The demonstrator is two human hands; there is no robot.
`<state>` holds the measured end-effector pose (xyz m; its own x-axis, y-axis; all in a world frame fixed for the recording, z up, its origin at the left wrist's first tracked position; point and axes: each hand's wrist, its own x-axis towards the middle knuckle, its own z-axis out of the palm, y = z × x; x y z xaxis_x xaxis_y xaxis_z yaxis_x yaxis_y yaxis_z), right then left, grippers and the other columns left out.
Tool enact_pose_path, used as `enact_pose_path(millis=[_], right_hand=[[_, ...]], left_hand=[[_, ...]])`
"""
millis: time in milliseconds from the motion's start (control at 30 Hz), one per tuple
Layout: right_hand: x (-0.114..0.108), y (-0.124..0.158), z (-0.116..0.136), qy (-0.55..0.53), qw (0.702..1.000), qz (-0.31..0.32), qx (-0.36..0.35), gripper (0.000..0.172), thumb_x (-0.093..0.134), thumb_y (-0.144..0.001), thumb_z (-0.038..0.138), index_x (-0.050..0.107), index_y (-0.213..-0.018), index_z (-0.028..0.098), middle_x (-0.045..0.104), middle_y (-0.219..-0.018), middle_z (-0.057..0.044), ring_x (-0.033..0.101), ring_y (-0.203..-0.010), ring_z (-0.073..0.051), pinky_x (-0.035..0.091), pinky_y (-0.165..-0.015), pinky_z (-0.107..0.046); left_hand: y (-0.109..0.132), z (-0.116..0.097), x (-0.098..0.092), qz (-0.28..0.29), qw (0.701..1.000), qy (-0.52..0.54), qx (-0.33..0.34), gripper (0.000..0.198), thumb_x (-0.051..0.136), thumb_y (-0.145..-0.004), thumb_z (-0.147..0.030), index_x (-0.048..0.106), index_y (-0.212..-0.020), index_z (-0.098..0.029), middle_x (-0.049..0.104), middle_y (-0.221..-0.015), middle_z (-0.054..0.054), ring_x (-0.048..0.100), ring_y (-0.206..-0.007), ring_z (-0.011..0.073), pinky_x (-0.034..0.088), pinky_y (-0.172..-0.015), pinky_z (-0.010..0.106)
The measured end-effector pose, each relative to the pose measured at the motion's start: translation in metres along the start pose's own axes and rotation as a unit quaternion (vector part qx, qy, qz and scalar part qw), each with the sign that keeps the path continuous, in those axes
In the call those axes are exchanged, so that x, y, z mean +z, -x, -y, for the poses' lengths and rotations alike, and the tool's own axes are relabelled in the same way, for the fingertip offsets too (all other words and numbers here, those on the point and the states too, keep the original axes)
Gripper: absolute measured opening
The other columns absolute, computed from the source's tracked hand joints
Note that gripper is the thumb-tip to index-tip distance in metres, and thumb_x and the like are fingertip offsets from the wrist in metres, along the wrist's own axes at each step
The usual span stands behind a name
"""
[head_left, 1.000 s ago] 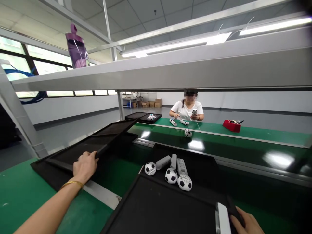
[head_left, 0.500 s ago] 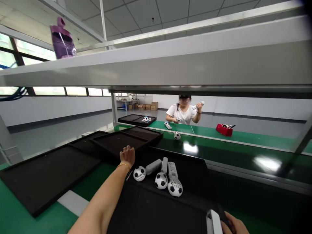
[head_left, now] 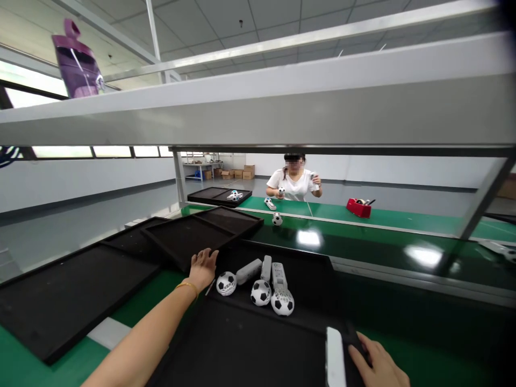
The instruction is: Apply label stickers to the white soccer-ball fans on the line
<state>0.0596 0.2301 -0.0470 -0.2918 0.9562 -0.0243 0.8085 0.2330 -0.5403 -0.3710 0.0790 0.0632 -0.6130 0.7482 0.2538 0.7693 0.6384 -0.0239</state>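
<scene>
My left hand [head_left: 203,269] is over the left edge of a black tray [head_left: 250,344], fingers apart and nothing in it. Just right of it lie a small football [head_left: 226,283] and a white controller [head_left: 249,271]. Beside them two more controllers [head_left: 279,275] [head_left: 266,267] rest against footballs [head_left: 260,293] [head_left: 282,302]. At the lower right, my right hand [head_left: 379,361] grips the tray's right edge, thumb on top. A white controller [head_left: 335,357] stands near that hand, inside the tray edge.
More black trays [head_left: 201,231] [head_left: 76,290] lie to the left. Beyond is a dark green belt [head_left: 334,242] carrying a football [head_left: 277,219]. Across it, a person [head_left: 294,183] holds a white controller, near a red tape dispenser [head_left: 358,208]. A white shelf [head_left: 258,118] spans above.
My left hand has moved slightly left and down, and its fingers have spread. More of my right hand shows at the tray edge. The football on the belt has shifted left.
</scene>
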Motion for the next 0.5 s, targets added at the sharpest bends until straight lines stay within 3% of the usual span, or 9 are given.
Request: enact_pose_path(millis=[100,200,267,400,500], right_hand=[[-0.011,0.003,-0.002,0.025,0.999,0.0,-0.034,0.054,0.03,-0.087,0.048,0.057,-0.124,0.019,0.063,-0.124,-0.01,0.055,-0.118,-0.03,0.043,-0.095,-0.044],[-0.02,0.008,-0.006,0.035,0.998,0.016,-0.048,0.053,0.034,-0.089,0.042,0.053,-0.13,0.015,0.061,-0.126,-0.01,0.055,-0.118,-0.027,0.043,-0.095,-0.039],[-0.021,0.014,-0.006,0.036,0.998,0.021,-0.051,0.053,0.036,-0.089,0.035,0.048,-0.135,0.013,0.058,-0.13,-0.011,0.053,-0.12,-0.027,0.042,-0.096,-0.037],[-0.015,0.028,0.002,0.035,0.998,0.001,-0.043,0.056,0.038,-0.087,0.022,0.041,-0.14,0.006,0.052,-0.137,-0.015,0.047,-0.125,-0.031,0.037,-0.1,-0.04],[-0.012,0.036,0.01,0.026,0.999,-0.026,-0.033,0.057,0.037,-0.085,0.016,0.04,-0.14,0.004,0.051,-0.138,-0.016,0.047,-0.125,-0.032,0.037,-0.101,-0.04]], left_hand=[[0.035,-0.027,-0.017,0.021,0.994,0.03,0.099,0.047,0.049,-0.085,-0.011,0.052,-0.131,-0.02,0.041,-0.142,0.014,0.039,-0.131,0.0283,0.029,-0.108,0.043],[0.088,-0.058,-0.039,0.055,0.978,0.057,0.191,0.047,0.044,-0.087,-0.012,0.051,-0.132,-0.025,0.039,-0.145,0.009,0.034,-0.136,0.0247,0.029,-0.111,0.042],[0.128,-0.077,-0.05,0.091,0.97,0.072,0.215,0.047,0.044,-0.089,-0.017,0.047,-0.134,-0.028,0.036,-0.148,0.008,0.03,-0.139,0.0256,0.029,-0.111,0.047],[0.195,-0.093,-0.054,0.179,0.964,0.101,0.17,0.052,0.052,-0.085,-0.028,0.045,-0.136,-0.033,0.028,-0.154,0.008,0.018,-0.144,0.0323,0.019,-0.108,0.066],[0.223,-0.076,-0.044,0.166,0.982,0.064,0.066,0.054,0.054,-0.084,-0.031,0.046,-0.137,-0.03,0.027,-0.155,0.01,0.015,-0.144,0.0339,0.013,-0.107,0.068]])
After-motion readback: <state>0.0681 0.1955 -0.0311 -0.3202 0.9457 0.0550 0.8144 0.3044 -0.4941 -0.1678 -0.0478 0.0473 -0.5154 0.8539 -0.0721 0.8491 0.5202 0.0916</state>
